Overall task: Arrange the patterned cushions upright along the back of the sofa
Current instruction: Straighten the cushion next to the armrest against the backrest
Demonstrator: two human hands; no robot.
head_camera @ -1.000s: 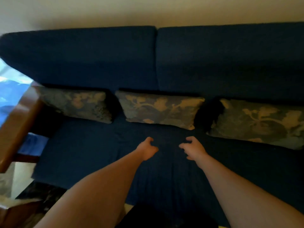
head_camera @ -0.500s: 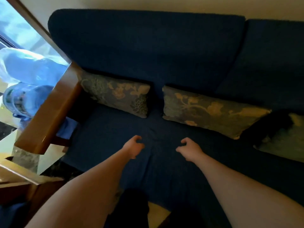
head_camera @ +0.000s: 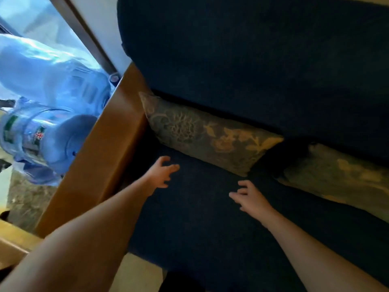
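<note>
A floral patterned cushion (head_camera: 210, 135) lies low at the foot of the dark blue sofa back (head_camera: 252, 55), its left corner against the wooden armrest. A second patterned cushion (head_camera: 336, 178) lies to its right, partly cut off by the frame edge. My left hand (head_camera: 161, 173) hovers over the seat just in front of the left cushion, fingers spread and empty. My right hand (head_camera: 250, 197) is over the seat below the gap between the two cushions, fingers also apart and holding nothing.
The wooden armrest (head_camera: 105, 148) runs along the sofa's left side. Beyond it stand large blue water bottles (head_camera: 42, 131) by a window. The blue seat (head_camera: 200, 218) stretches under both arms; pale floor shows at the bottom.
The view has swung left and closer, so the leftmost cushion is now central and the third cushion is out of frame. Both hands have moved left toward it and opened their fingers.
</note>
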